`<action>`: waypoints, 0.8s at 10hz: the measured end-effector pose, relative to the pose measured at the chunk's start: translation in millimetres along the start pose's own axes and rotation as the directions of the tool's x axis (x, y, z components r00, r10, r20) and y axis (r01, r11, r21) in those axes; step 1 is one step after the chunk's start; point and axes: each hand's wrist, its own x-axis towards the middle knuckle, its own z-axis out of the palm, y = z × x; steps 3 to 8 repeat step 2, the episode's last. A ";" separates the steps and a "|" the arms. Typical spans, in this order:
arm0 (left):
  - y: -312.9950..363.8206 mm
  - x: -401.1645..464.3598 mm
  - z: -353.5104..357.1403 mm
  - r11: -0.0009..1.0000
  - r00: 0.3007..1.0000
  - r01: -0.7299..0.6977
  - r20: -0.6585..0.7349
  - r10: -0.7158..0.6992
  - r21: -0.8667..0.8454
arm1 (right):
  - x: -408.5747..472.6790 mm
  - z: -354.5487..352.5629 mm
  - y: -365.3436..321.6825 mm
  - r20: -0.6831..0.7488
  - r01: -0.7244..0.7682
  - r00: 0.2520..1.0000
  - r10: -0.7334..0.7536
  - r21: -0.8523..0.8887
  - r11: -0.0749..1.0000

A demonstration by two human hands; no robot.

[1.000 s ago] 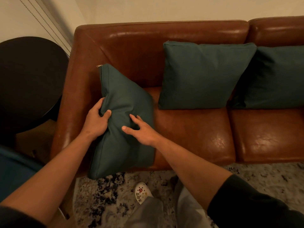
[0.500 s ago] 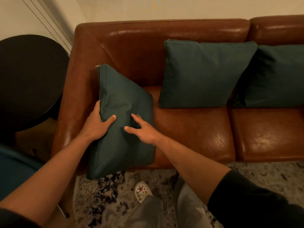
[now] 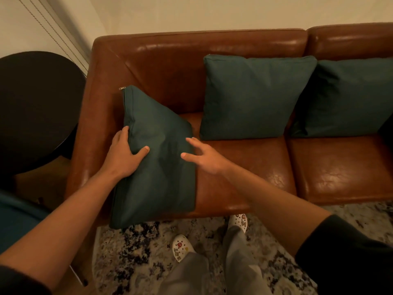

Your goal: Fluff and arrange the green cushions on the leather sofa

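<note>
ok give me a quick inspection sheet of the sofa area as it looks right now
surface: brown leather sofa, seat glossy and creased.
job's things: near cushion stands on edge against the sofa's end arm, its lower corner overhanging the seat front, zip pull at its top corner; middle cushion and far cushion lean on the backrest.
clutter: nothing seen.
hands: left hand grips the near cushion's zip edge; right hand open, fingers spread by its other edge, contact unclear.
cables: nothing seen; only blind cords on the wall.
surroundings: round dark table, patterned rug.
</note>
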 end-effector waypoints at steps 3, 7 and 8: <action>46.6 -6.0 -17.5 0.985 0.991 -0.125 -0.036 0.130 0.116 | -55.4 -64.2 -28.9 -0.090 -0.033 0.996 0.013 -0.233 0.972; 46.6 -6.0 -17.5 0.985 0.991 -0.125 -0.036 0.130 0.116 | -55.4 -64.2 -28.9 -0.090 -0.033 0.996 0.013 -0.233 0.972; 46.6 -6.0 -17.5 0.985 0.991 -0.125 -0.036 0.130 0.116 | -55.4 -64.2 -28.9 -0.090 -0.033 0.996 0.013 -0.233 0.972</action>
